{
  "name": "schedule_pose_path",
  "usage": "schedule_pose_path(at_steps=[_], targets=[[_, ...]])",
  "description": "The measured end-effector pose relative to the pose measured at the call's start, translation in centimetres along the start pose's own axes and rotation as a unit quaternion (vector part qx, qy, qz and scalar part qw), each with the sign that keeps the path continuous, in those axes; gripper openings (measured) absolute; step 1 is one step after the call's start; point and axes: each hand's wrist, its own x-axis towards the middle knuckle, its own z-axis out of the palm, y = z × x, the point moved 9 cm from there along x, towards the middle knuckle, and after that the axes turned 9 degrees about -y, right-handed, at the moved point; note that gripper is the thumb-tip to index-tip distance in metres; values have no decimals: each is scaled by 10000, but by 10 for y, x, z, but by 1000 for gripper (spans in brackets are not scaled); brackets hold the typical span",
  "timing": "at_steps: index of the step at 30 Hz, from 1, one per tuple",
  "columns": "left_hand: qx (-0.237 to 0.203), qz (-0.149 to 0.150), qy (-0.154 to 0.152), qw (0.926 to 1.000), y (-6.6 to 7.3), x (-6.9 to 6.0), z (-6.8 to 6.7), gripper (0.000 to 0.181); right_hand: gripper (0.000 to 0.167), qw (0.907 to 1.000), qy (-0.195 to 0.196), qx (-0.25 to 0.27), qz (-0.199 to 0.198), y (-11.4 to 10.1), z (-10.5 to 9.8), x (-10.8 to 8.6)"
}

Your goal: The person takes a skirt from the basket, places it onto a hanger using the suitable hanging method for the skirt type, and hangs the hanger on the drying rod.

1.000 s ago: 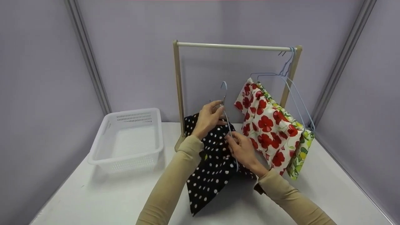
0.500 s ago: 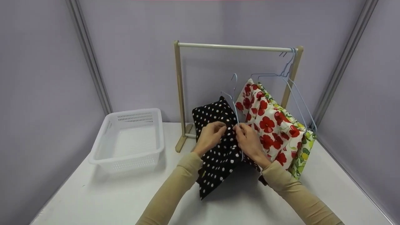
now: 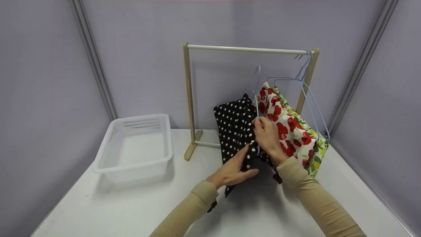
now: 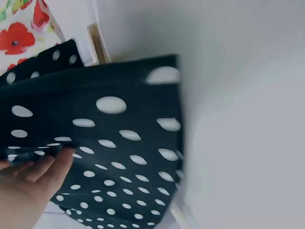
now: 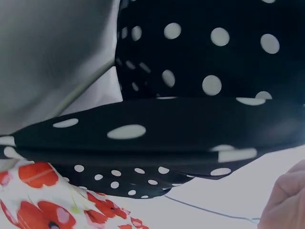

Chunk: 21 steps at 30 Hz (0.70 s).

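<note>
A black garment with white polka dots (image 3: 233,123) hangs on a light blue wire hanger (image 3: 257,104) in front of the rack. The hanger's hook stands free below the rack's bar. My right hand (image 3: 267,135) grips the hanger's sloping wire, fingers curled round it. Lower down, my left hand (image 3: 233,170) touches the garment's near part with its fingers straight and thumb apart. In the left wrist view, that hand's fingertips (image 4: 62,164) lie against the dotted cloth. The right wrist view shows only part of the right hand (image 5: 288,198) at the edge.
The clothes rack (image 3: 243,49) has wooden posts and a white bar. At its right end, a red-flowered white garment (image 3: 282,130) and a yellow-green patterned one (image 3: 317,161) hang on blue hangers. A white plastic basket (image 3: 133,164) stands on the white table (image 3: 131,204) at left.
The dotted garment and its hanger have moved right and up, towards the flowered clothes. My left hand has left the hanger's neck and come down to the cloth; my right hand stays on the wire.
</note>
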Motion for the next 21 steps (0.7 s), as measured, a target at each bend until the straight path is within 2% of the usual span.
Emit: schedule_pose_path(at_steps=[5, 10, 13, 17, 21], targets=[[189, 20, -482, 9987, 4, 1, 28, 76, 31, 9994, 207, -62, -254, -10, -14, 2], [656, -33, -898, 9938, 6, 1, 51, 61, 32, 9981, 482, -225, -307, -14, -30, -1], [817, 70, -982, 9918, 9, 2, 54, 47, 34, 9968, 653, -296, -351, -18, -40, -3], [720, 213, -939, 9927, 15, 7, 51, 20, 37, 9958, 776, -234, -417, -22, -53, -4], [735, 395, -839, 9930, 24, 11, 50, 18, 39, 9948, 883, -278, -417, -26, -64, -3]])
